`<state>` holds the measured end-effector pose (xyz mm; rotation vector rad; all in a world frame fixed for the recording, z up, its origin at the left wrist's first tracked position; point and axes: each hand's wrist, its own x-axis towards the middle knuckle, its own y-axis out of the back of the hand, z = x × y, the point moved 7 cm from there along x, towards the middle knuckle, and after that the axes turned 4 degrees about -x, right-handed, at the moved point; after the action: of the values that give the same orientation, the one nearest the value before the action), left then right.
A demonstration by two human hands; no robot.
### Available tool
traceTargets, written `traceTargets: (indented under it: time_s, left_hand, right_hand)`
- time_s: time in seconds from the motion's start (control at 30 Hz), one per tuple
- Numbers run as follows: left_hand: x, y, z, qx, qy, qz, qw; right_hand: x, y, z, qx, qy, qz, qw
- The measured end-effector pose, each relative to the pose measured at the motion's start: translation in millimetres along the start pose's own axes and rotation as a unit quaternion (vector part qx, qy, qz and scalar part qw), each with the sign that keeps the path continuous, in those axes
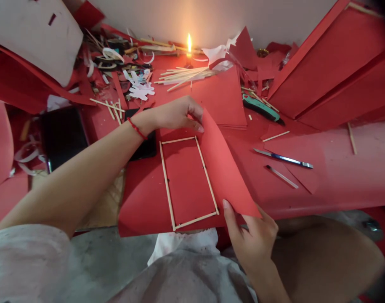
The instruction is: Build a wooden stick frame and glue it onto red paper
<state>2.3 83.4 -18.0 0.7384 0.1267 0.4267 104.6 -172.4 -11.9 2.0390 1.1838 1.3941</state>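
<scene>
Between my two hands a sheet of red paper is held at a tilt. My left hand, with a red cord on its wrist, pinches the sheet's far corner between thumb and fingers. At the near corner, my right hand grips the sheet, its fingers partly hidden behind it. Just left of the sheet lies a rectangular frame of thin wooden sticks on the red-covered table. Small dark spots show along the sticks and at some joints.
A lit candle burns at the back, behind a bundle of sticks and stacked red paper. To the right lie a green utility knife, a slim craft knife and a clear tube. Paper scraps clutter the back left.
</scene>
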Motion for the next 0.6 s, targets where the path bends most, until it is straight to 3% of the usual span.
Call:
traceTargets:
  time_s: [0.43, 0.53, 0.6]
  left_hand:
    - [0.3, 5.6, -4.1, 0.019, -0.002, -0.016, 1.000]
    - [1.3, -0.7, -8.1, 0.017, -0.005, -0.044, 0.999]
    - [2.3, 3.3, -18.5, 0.043, 0.045, 0.007, 0.998]
  right_hand:
    - [-1.3, -3.6, 3.3, -0.011, -0.016, -0.025, 1.000]
    - [-2.1, -6.0, 4.0, -0.017, -0.023, -0.054, 0.998]
    - [-3.8, -8.2, 3.8, -0.027, -0.028, -0.074, 0.997]
